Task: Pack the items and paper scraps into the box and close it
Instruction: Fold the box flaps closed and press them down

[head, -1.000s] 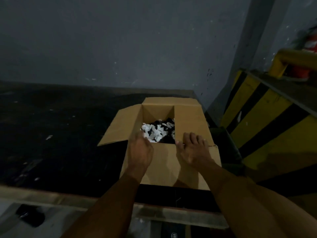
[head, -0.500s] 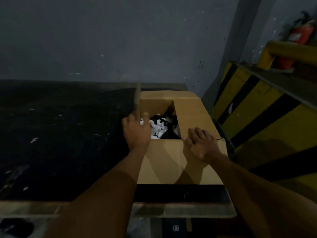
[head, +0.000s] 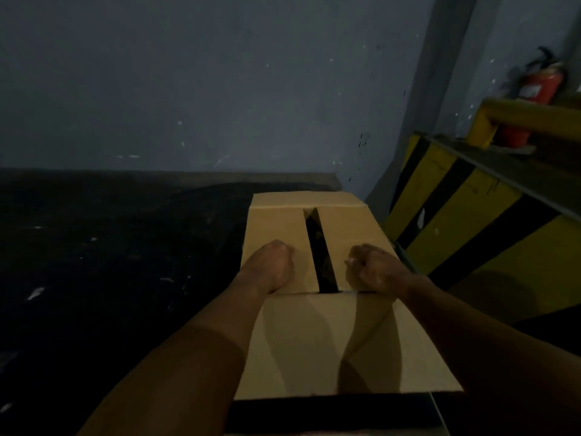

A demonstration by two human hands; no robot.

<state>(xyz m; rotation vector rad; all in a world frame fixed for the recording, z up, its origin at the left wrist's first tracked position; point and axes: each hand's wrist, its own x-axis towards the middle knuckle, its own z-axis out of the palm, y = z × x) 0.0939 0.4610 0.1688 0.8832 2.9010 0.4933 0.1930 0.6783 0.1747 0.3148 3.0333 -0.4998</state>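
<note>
The box [head: 317,278] is sitting on the dark surface [head: 110,262], close to the near edge and near the right end, and its two top flaps are folded down. The left hand [head: 270,265] is pressing on the left flap and the right hand [head: 374,269] is pressing on the right flap. Each grip is curled into a loose fist and is holding nothing; the knuckles are just pushing on the cardboard. A thin dark gap [head: 317,250] is showing between the two flaps, so the box is looking almost closed but not all the way. The things inside are too dark to see. I think the closing step is the one going on now. The next move is probably calling for a push that brings the flaps together until the gap is gone. Little white bits [head: 36,292] are lying well apart from the box on the surface. A yellow and black barrier [head: 471,221] and a red fire extinguisher [head: 537,92] are standing off to the right. Nothing is blocking the flaps.
</note>
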